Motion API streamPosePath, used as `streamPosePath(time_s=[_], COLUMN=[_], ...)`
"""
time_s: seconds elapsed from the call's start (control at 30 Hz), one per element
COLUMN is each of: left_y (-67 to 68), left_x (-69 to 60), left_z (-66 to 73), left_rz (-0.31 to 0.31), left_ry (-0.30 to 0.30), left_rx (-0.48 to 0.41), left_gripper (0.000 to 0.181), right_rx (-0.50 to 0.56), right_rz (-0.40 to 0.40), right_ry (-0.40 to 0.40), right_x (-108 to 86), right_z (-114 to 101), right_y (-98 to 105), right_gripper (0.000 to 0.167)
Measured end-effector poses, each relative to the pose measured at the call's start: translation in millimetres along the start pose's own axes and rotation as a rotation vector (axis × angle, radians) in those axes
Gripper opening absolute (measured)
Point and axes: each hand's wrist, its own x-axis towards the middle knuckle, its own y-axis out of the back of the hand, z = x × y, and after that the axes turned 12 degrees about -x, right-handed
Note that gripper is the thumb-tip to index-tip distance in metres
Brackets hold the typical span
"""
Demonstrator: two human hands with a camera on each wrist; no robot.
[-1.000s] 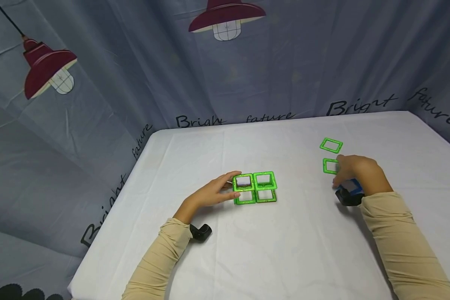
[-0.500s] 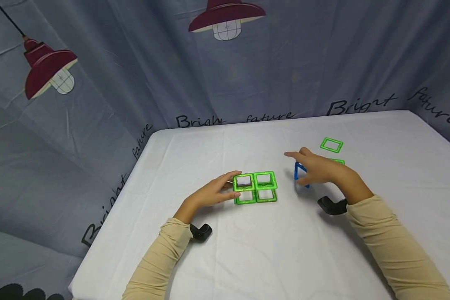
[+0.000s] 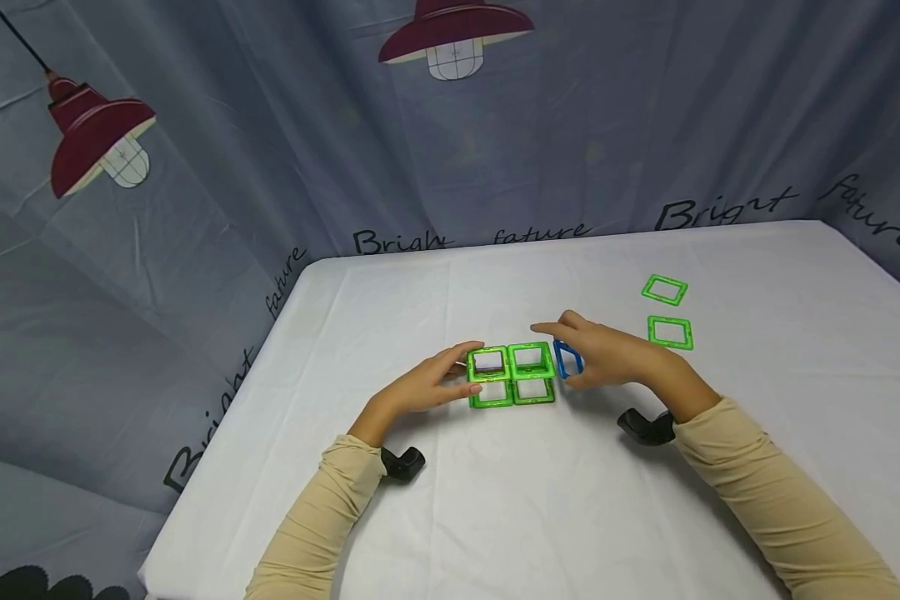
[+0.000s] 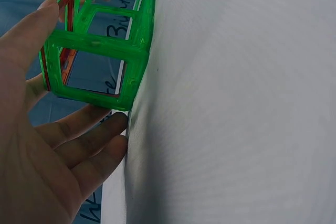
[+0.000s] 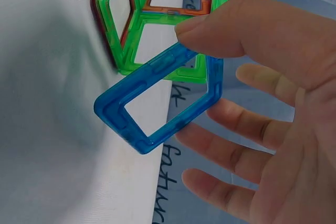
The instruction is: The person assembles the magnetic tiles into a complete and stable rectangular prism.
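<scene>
A block of joined green magnetic tiles, open-framed squares, stands on the white table. My left hand holds its left side, thumb in front and forefinger at the back top corner. In the right wrist view an orange tile shows within the block. Just right of the block, my right hand pinches a blue four-sided magnetic tile between thumb and fingers. The tile is tilted, close to the block's right side; whether they touch I cannot tell. Its forefinger points out over the tile.
Two loose green square tiles, one farther back and one nearer, lie flat behind the right hand. The white table ends at a grey-blue curtain with printed lamps and lettering. A black wrist camera sits under the right wrist.
My right hand has come left from beside the loose green tiles, carrying the blue tile to the block's right side. My left hand and the green block have stayed in place.
</scene>
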Motion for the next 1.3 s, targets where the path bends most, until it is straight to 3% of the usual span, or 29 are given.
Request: streamPosePath(time_s=[0.6, 1.3], left_y=[0.0, -0.3], left_x=[-0.2, 0.1], left_z=[0.2, -1.1], left_rz=[-0.002, -0.001], left_ry=[-0.003, 0.004], left_rx=[-0.006, -0.011], left_gripper=[0.069, 0.069], right_rx=[-0.015, 0.062], right_rz=[0.013, 0.009], right_ry=[0.021, 0.024], right_x=[2.4, 3.4], right_z=[0.0, 0.9], right_y=[-2.8, -5.1], right_gripper=[0.08, 0.08])
